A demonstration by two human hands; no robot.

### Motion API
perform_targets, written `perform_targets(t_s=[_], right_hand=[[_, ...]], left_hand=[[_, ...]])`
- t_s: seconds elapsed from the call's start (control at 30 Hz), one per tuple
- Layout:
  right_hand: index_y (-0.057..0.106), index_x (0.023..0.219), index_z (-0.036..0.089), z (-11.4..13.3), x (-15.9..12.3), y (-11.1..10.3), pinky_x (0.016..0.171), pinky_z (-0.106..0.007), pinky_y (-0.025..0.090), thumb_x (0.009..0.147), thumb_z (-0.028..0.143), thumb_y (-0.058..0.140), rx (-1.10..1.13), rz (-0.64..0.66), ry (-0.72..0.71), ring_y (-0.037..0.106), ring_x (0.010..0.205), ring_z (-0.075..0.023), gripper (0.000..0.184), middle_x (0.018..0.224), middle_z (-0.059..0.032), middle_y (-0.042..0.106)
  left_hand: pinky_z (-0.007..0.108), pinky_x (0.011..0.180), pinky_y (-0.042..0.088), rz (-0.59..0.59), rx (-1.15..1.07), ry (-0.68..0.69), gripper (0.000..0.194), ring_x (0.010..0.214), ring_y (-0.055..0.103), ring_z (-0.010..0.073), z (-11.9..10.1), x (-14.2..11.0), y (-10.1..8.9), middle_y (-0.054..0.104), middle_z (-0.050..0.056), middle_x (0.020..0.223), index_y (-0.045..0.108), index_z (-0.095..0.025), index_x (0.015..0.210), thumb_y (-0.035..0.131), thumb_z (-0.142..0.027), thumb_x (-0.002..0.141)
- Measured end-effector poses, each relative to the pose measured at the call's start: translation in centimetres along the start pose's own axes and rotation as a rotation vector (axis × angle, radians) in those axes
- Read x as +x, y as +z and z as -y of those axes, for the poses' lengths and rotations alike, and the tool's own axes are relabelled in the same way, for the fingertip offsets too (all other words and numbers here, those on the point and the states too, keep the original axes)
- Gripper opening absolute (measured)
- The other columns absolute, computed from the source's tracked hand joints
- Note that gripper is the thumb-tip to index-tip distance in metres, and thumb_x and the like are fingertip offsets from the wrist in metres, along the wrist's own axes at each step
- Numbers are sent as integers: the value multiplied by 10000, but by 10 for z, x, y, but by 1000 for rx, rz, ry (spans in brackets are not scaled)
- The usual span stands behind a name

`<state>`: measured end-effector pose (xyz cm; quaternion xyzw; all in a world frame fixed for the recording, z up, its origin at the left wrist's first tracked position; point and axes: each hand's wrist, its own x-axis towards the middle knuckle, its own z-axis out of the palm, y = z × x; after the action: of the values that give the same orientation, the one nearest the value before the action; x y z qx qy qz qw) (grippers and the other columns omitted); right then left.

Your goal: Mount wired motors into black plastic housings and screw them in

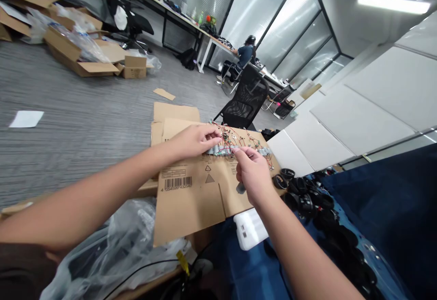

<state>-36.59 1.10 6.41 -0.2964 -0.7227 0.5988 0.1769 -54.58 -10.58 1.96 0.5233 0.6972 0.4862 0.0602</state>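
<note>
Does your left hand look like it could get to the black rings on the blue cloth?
Probably not easily. The left hand is at the wires, and the right hand and forearm lie between it and the black rings.

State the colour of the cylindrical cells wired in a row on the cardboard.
The cylindrical cells are pale grey-green, shown best in the head view.

Wires (228, 147): red, centre of the frame.
Cylindrical cells (218, 150): pale grey-green.
Cardboard sheet (191, 204): tan.
Barcode (178, 183): black and white stripes.
Carpet (78, 127): grey, streaked, left of the frame.
Fabric (375, 200): dark blue, lower right.
Rings (300, 195): black, right of the frame.
</note>
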Motion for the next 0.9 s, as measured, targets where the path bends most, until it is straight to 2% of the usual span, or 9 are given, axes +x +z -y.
perform_targets(t_s=[0.13, 0.3, 0.43, 0.57, 0.67, 0.8, 0.9], right_hand=[[613, 936, 202, 3, -6, -5, 400, -197, 238, 770, 573, 770, -5, 19, 3, 295, 425, -66, 435, 537, 104, 352], [680, 996, 164, -8, -7, -30, 392, -202, 191, 743, 588, 799, -113, -47, 42, 267, 410, -62, 507, 537, 103, 353], [725, 1171, 182, -4, 1, -38, 417, -217, 226, 747, 581, 818, -247, -122, -60, 308, 454, -73, 590, 609, 84, 406], [802, 1137, 219, 13, 14, -21, 462, -236, 263, 788, 607, 795, -406, -65, -136, 363, 497, -95, 522, 616, 54, 456], [831, 1098, 230, 17, 29, -2, 494, -242, 279, 762, 532, 827, -518, -3, -150, 382, 518, -105, 452, 594, 54, 466], [842, 1011, 238, 8, 46, 18, 502, -253, 274, 808, 471, 773, -600, 95, -161, 387, 512, -111, 316, 572, 56, 487], [828, 908, 234, -1, 50, 23, 516, -260, 266, 863, 456, 712, -619, 129, -200, 384, 523, -111, 254, 565, 58, 481]], left_hand=[[276, 706, 492, -33, -91, -54, 332, 774, 669, 178, -2, 1, -2, 750, 4, 899, 710, -200, 1015, 596, -509, 977], [277, 738, 499, -49, -172, -89, 357, 788, 653, 171, -2, 0, -2, 736, 6, 895, 707, -182, 963, 623, -528, 953], [284, 746, 511, -51, -228, -95, 363, 801, 661, 180, -1, -4, -1, 737, 16, 883, 715, -173, 940, 666, -532, 923], [291, 781, 518, -60, -256, -78, 309, 851, 678, 192, 2, -9, -2, 752, 30, 913, 741, -173, 928, 694, -477, 904], [300, 815, 523, -55, -273, -70, 275, 865, 691, 190, 5, -12, -3, 767, 38, 941, 758, -174, 948, 686, -437, 912], [302, 816, 532, -49, -300, -70, 260, 857, 699, 185, 9, -15, -2, 774, 37, 934, 765, -177, 966, 667, -414, 927], [296, 794, 540, -42, -315, -69, 261, 825, 697, 176, 12, -16, -1, 770, 31, 908, 759, -177, 965, 665, -418, 930]])
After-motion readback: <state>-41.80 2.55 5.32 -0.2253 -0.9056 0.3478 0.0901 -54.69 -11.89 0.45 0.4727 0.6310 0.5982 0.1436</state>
